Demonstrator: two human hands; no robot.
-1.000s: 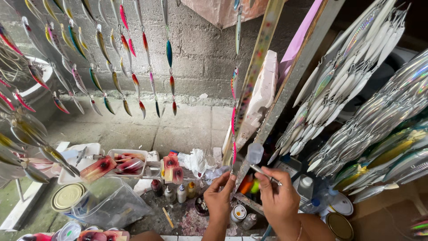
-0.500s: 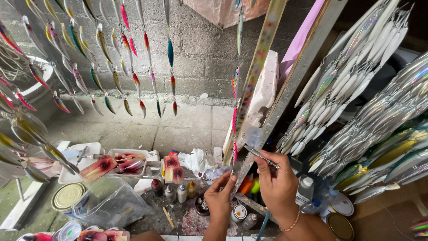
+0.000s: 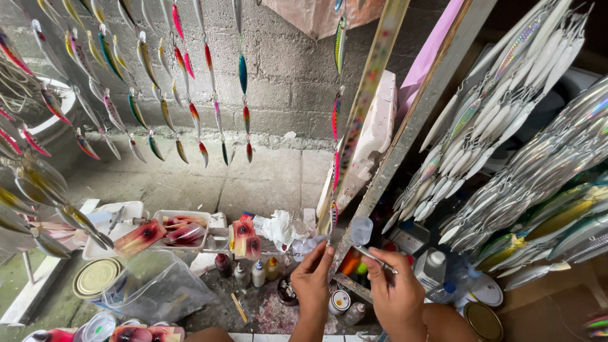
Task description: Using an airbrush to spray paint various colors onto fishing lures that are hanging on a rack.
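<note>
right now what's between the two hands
In the head view, a small clear plastic cup sits above the gap between the left hand and right hand; lower in the gap stands a small round tin.

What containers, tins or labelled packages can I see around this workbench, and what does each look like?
Round tin: left bench, flat pale-gold lid.
Clear plastic tub: beside that tin, boxy, see-through.
Small bottles: centre bench, a row with white and dark caps.
Small labelled can: between left hand and right hand, round, white top.
White bottle: right of the right hand, white cap.
</note>
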